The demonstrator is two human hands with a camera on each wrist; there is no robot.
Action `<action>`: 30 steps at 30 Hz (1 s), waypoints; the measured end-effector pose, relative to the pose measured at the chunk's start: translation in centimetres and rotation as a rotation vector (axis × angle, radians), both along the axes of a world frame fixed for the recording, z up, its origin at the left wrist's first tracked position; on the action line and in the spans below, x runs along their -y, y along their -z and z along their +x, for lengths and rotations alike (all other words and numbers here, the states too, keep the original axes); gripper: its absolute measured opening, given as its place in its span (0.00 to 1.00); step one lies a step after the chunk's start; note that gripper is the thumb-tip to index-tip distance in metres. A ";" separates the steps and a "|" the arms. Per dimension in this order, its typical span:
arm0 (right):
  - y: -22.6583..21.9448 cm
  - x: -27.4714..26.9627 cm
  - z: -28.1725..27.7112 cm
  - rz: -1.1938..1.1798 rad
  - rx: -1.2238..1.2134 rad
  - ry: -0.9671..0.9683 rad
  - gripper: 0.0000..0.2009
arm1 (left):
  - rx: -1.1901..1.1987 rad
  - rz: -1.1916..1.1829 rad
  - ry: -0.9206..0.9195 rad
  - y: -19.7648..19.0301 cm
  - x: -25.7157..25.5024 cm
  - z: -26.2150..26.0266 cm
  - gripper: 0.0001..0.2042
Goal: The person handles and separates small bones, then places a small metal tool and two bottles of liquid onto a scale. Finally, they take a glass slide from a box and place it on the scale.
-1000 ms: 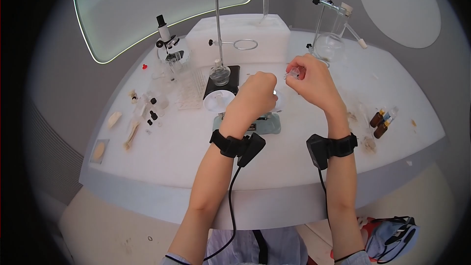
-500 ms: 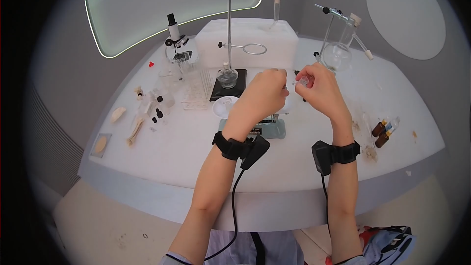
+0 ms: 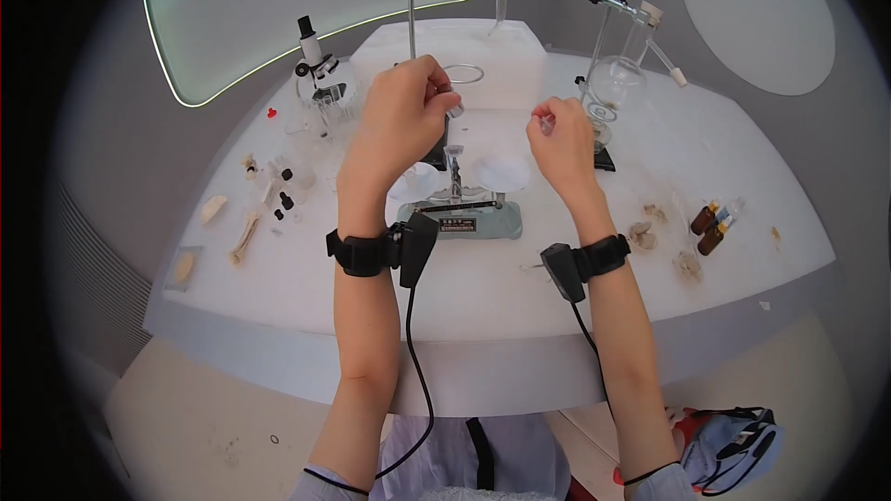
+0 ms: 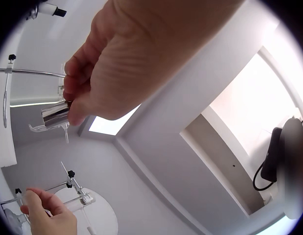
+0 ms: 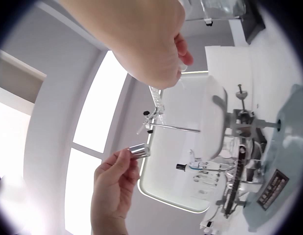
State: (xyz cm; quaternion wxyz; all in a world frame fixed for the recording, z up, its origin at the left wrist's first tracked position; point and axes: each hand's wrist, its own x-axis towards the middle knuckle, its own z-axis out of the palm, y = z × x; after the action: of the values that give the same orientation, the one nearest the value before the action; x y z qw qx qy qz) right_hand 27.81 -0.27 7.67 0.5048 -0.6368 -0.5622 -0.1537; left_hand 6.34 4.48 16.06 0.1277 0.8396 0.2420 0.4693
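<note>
My left hand (image 3: 397, 121) pinches a shiny silver cylinder (image 3: 456, 109) above and behind the balance's left pan (image 3: 415, 182); the left wrist view shows the cylinder (image 4: 56, 114) tilted at the fingertips. To the right, my right hand (image 3: 562, 144) has curled fingers around a small clear piece (image 3: 546, 126), partly hidden by them. In the right wrist view that clear piece (image 5: 182, 67) peeks out at the fingertips. Between and below both hands stands the blue-green balance (image 3: 501, 221), its white right pan (image 3: 501, 173) in sight.
A ring stand (image 3: 412, 9) rises behind my left hand. Back right is a clamped flask (image 3: 616, 82); a microscope (image 3: 316, 63) stands back left. Brown bottles (image 3: 712, 239) lie at the right, a bone model (image 3: 244, 239) at the left.
My left hand has moved left and away from the balance, uncovering it, and the silver cylinder has come into view. My right hand has shifted slightly left, still holding the clear piece.
</note>
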 end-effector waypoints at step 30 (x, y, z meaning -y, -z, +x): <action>-3.3 1.6 -2.5 0.122 0.022 -0.030 0.11 | -0.250 -0.348 -0.421 13.5 -7.2 -21.2 0.07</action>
State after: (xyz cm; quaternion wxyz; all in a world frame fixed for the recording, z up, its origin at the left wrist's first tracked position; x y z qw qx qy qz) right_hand 25.35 -1.86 10.99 0.5386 -0.5945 -0.5670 -0.1871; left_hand -14.83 11.68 2.60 0.1387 0.7876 0.5016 0.3300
